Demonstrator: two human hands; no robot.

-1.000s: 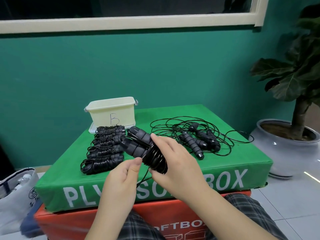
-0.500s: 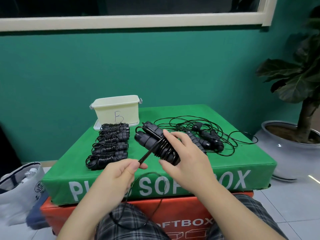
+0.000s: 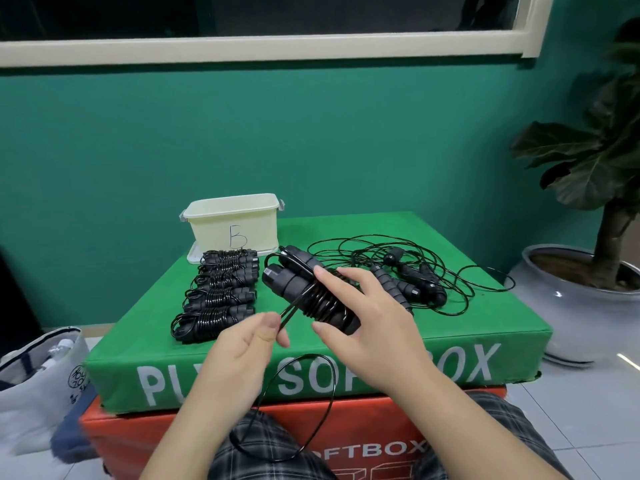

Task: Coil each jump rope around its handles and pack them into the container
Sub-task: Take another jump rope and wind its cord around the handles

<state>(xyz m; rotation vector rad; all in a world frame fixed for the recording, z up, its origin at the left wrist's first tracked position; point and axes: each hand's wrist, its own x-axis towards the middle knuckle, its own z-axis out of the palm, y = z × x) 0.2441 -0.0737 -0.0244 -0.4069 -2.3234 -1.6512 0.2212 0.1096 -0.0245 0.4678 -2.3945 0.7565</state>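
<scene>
right hand point(image 3: 367, 327) holds a pair of black jump rope handles point(image 3: 304, 289) side by side above the green soft box point(image 3: 485, 327), fingers point(image 3: 327, 277) curled over the top and thumb underneath, clamping the black cord wraps point(image 3: 320, 303) already wound round the handles. left hand point(image 3: 242, 348) sits just below and to the left, thumb and forefinger pressed together, pinching the doubled cord where it leaves the wraps; other fingers loosely curled. from that pinch the free cord loop point(image 3: 298, 410) hangs down in front of the box lettering and over the plaid trousers point(image 3: 263, 455). five coiled jump ropes point(image 3: 218, 296) lie in a row on the left part of the green box, one beside the next, the farthest one just beside the cream container point(image 3: 235, 223), which stands at the back left corner with a handwritten letter on its near wall; its inside cannot be seen. a loose tangle of uncoiled ropes point(image 3: 408, 275) with black handles is spread on the right part of the box, behind the right hand. green box is stacked on an orange soft box point(image 3: 138, 441). white bag point(image 3: 38, 386) on the floor at left; potted plant point(image 3: 585, 174) in a pale pot at right, against the green wall.
</scene>
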